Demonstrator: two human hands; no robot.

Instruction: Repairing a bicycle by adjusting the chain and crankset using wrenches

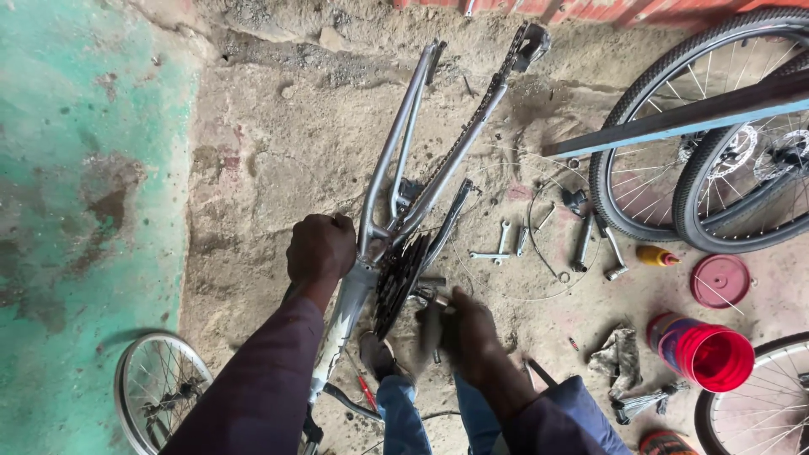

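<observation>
Am gripping silver bike frame [396, 168] with left hand [320, 247] clenched round it — right hand [470, 330] closing on crank [428, 297] beside chainrings [396, 278]; counting three wrenches [497, 251], one red tub [706, 352]

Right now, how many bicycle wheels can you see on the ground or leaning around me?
4: two tyred wheels overlapping at upper right, a bare spoked rim at lower left, and one cut off at the lower right edge. More may lie out of frame.
</observation>
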